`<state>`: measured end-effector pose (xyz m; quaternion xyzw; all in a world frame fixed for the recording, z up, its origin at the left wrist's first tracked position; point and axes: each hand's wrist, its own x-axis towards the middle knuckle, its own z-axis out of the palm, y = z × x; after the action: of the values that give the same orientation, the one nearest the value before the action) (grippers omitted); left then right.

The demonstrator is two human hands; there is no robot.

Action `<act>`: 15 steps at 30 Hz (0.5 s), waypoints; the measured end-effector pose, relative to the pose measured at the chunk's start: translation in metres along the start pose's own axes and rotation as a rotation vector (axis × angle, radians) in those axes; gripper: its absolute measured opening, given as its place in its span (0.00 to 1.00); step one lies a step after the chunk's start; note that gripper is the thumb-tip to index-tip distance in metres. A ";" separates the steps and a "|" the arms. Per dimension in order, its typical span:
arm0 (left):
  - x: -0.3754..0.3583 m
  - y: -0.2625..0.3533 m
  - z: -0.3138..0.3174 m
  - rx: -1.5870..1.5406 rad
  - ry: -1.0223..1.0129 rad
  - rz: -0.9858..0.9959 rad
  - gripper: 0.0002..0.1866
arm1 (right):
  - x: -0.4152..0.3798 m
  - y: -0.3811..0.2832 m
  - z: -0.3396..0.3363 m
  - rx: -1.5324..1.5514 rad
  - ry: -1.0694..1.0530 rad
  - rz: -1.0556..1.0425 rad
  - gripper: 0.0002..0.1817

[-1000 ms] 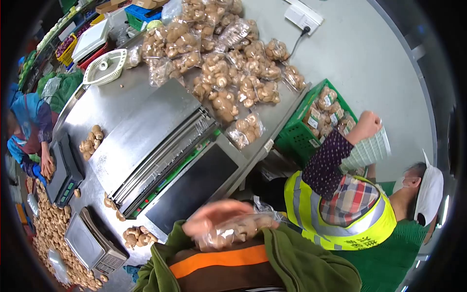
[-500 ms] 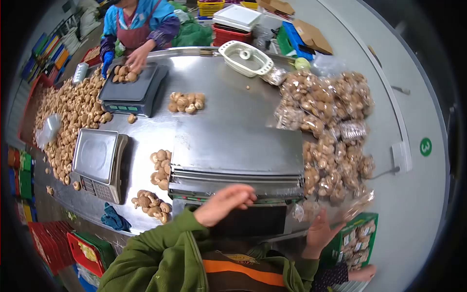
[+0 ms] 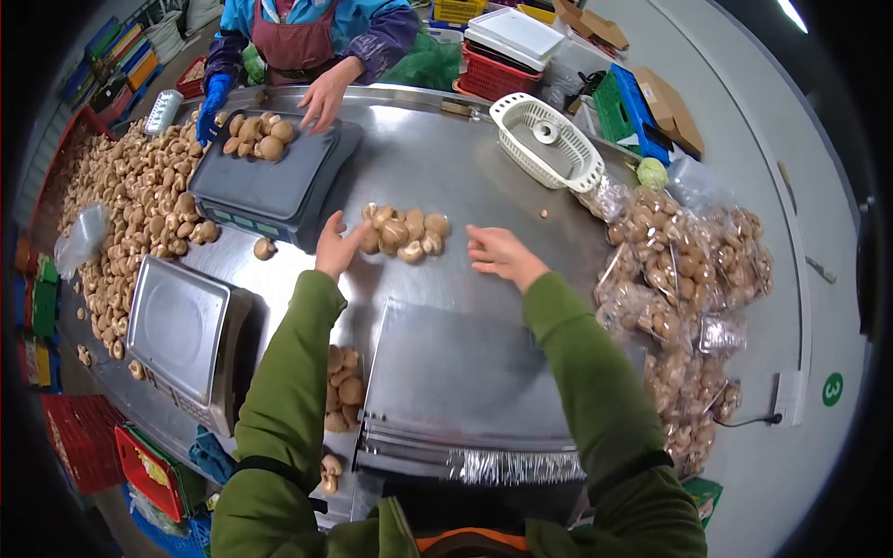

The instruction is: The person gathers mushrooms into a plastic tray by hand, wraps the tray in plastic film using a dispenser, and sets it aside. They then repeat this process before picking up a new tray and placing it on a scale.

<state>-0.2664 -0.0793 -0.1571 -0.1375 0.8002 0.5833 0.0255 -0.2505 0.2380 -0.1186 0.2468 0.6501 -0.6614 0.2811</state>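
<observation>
A small pile of brown mushrooms (image 3: 406,232) lies on the steel table (image 3: 493,270), beyond the flat metal plate of a wrapping machine (image 3: 465,372). At the pile's left edge is my left hand (image 3: 339,245), fingers apart and holding nothing. My right hand (image 3: 502,254) hovers a little to the right of the pile, its fingers spread and empty. Another mushroom group (image 3: 343,389) rests beside the machine's left side, partly behind my left sleeve.
Two scales, a dark one (image 3: 270,177) with mushrooms and a silver one (image 3: 179,325), stand left. Across the table a co-worker's hand (image 3: 327,93) is near the dark scale. Bagged mushrooms (image 3: 684,270) are heaped right; a white basket (image 3: 547,139) sits at the back.
Both my hands have moved forward from the machine's near side to either side of the mushroom pile. The view has shifted, and the co-worker's bare hand has lifted off the mushrooms on the scale.
</observation>
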 end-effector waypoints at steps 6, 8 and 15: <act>0.047 0.003 0.015 0.075 -0.410 0.199 0.57 | 0.079 0.005 0.053 -0.076 0.018 -0.072 0.31; 0.039 0.015 0.020 0.140 -0.312 0.252 0.54 | 0.069 0.007 0.047 -0.152 0.056 -0.117 0.29; -0.087 0.144 0.029 0.126 -0.344 0.463 0.42 | -0.118 -0.029 -0.017 -0.056 0.167 -0.464 0.25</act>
<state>-0.2228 0.0052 -0.0151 0.1515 0.8287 0.5376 0.0356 -0.1863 0.2604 -0.0161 0.1367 0.7285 -0.6672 0.0737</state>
